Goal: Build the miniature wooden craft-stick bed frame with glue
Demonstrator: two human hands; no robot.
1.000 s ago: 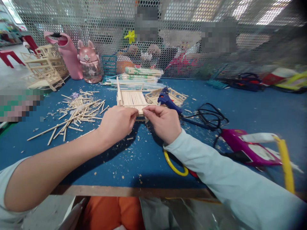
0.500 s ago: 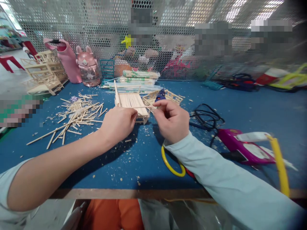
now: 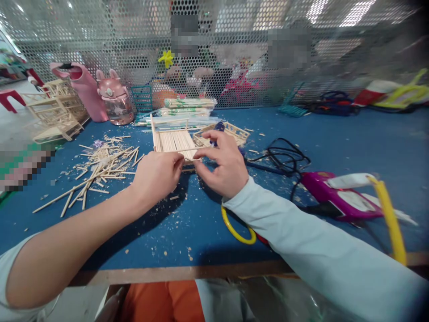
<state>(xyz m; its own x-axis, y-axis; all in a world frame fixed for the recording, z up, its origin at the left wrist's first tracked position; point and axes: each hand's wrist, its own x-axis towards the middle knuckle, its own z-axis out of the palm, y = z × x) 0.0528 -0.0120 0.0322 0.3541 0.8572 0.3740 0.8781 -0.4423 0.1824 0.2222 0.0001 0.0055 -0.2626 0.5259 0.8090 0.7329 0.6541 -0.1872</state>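
Observation:
A small bed-like frame of pale wooden sticks [image 3: 176,140], with a slatted top and a taller post at its left, stands on the table in front of both hands. My left hand [image 3: 159,173] is closed at its near edge, thumb and forefinger pinching the end of a thin wooden stick [image 3: 189,159]. At the near right corner my right hand [image 3: 223,165] has thumb and forefinger almost together on the same stick; its other fingers are curled loosely. The fingertips partly hide the stick and the frame's front.
Loose sticks and scraps [image 3: 100,167] lie at left. A purple glue gun [image 3: 338,197] with black cable and yellow-handled scissors [image 3: 238,232] are at right. Behind stand a pink bottle [image 3: 87,96], a clear-bodied bottle [image 3: 115,100], packed sticks [image 3: 189,105] and a perforated metal screen [image 3: 234,40].
My right hand has moved left and closer to my left hand, its fingertips now at the frame's near corner. My left hand keeps its pinch. The view has shifted slightly.

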